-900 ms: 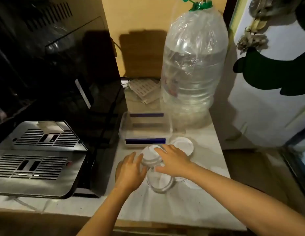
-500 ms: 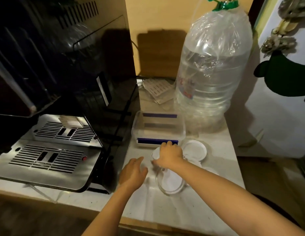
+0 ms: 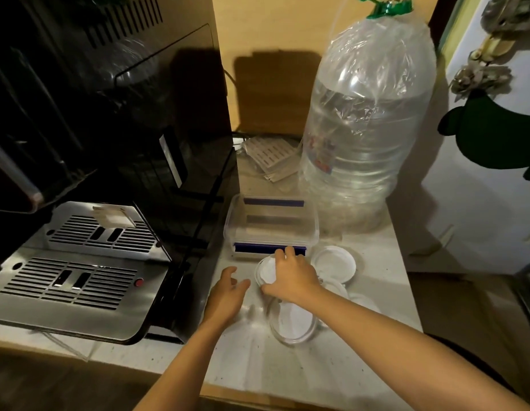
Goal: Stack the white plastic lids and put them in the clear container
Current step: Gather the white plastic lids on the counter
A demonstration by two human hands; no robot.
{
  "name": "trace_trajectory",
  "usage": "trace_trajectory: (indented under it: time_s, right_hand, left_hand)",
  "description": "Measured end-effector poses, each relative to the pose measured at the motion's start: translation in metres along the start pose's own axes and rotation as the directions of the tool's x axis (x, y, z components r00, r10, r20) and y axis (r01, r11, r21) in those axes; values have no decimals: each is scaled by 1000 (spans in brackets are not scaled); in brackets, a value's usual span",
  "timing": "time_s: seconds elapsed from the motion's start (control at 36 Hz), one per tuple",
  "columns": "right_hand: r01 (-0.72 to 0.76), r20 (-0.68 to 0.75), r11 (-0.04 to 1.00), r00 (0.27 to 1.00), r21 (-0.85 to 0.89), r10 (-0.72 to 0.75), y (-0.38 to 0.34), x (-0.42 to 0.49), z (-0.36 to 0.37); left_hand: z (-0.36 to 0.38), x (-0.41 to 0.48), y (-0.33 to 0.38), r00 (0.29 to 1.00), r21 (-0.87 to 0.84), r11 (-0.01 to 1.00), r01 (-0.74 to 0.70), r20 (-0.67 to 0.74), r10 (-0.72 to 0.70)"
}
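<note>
Right hand (image 3: 290,277): clamped on white plastic lid (image 3: 265,272), just before clear container (image 3: 271,225);
Left hand (image 3: 226,295): fingers apart, empty, beside the lid

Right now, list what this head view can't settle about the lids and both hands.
- How many lids the right hand covers: only one lid's edge shows.
- Lids behind the right forearm: partly hidden.
- Left hand's palm: faces away.
- Clear container's floor: dim and glary.
</note>
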State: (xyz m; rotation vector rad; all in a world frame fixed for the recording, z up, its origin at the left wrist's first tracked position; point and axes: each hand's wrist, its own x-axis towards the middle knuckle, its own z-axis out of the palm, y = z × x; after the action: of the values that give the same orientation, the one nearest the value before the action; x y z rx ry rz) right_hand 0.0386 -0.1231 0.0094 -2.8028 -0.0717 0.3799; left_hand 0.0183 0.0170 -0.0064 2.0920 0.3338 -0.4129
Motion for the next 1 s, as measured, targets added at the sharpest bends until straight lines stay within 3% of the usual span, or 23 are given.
trace_trajectory:
  time_s: [0.08,0.17,0.28,0.44,0.53,0.64,0.83,1.0]
  right_hand:
    - [42,-15,995,999,94,-41,-2,-11,-8]
    - [109,-50,971,994,211,-100,-3,-23,-24]
    - [255,-126,904,966,342,-225,-10,-37,-45]
    - [365,-237,809,929,462,-284,-16,-50,-54]
    - [391,-256,786,919,479,-301,-16,-52,-49]
    - [408,-283,796,909,447,-307,-17,-53,-45]
    - [420,-212,824,907,382,-364,-13,-54,-49]
    - [342,-60,898,939,277,-339,20,-50,-54]
  left_hand:
    - [0,-3,4,995,-210,973,97,27,-93]
    - [-2,-6,17,963,-497,827,264,186,-196]
    - [-10,-11,37,947,-693,691,203,319,42]
    - [-15,-19,48,858,-873,460,162,355,371]
    - [-14,-22,48,816,-885,438,156,365,447]
    - [-15,-27,51,821,-900,426,95,312,477]
    - [-17,-28,46,849,-892,441,98,306,430]
    - [-21,-18,31,897,-866,490,102,293,330]
